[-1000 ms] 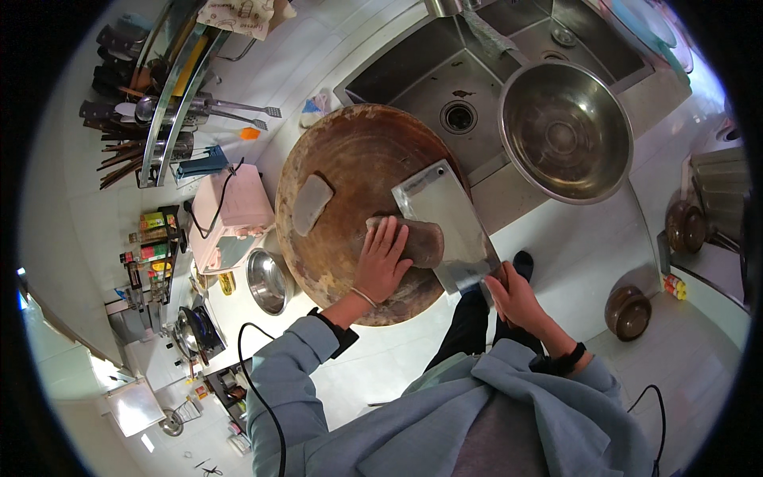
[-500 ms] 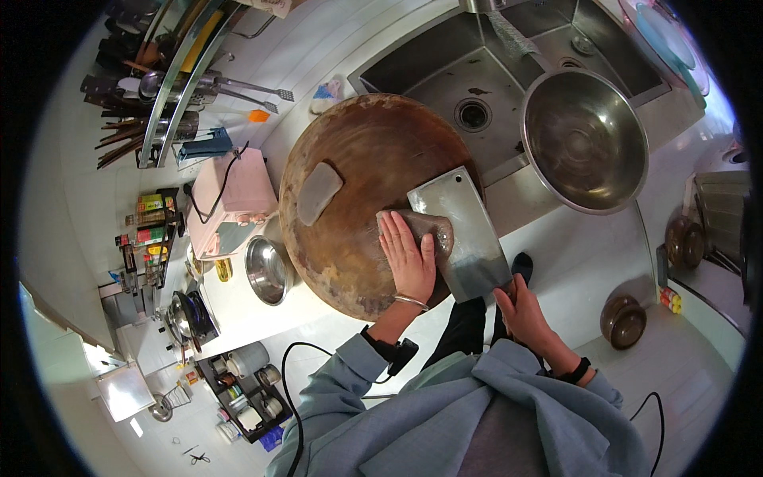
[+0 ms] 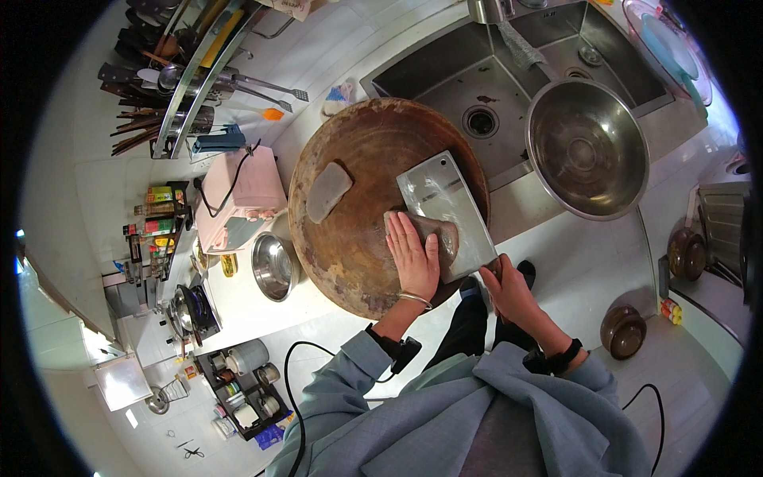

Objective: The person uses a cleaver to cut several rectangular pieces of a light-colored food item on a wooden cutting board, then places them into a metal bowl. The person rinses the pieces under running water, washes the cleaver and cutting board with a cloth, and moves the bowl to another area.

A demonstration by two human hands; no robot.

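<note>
On a big round wooden chopping board (image 3: 362, 274) lies a wet greyish-brown slab (image 3: 447, 238), too plain to name its kind. My left hand (image 3: 415, 258) rests flat on it, fingers stretched out and thumb apart. A broad metal cleaver (image 3: 445, 187) lies nearly flat along the slab's right side, and its blade partly reaches past the board's right edge. Wrapped round its handle, at the near end, is my right hand (image 3: 509, 290). A second, thinner grey slab (image 3: 329, 193) sits apart at the board's upper left.
Beyond the board is a steel double sink (image 3: 501, 151), with a large metal bowl (image 3: 588, 151) over its near right edge. Left of the board stand a small steel bowl (image 3: 273, 269) and a pink box-shaped container (image 3: 242, 195). A utensil rack (image 3: 187, 87) hangs at upper left.
The cleaver and my right hand have shifted away from me and leftward along the slab. My left hand stays flat on it. The whole view has moved slightly.
</note>
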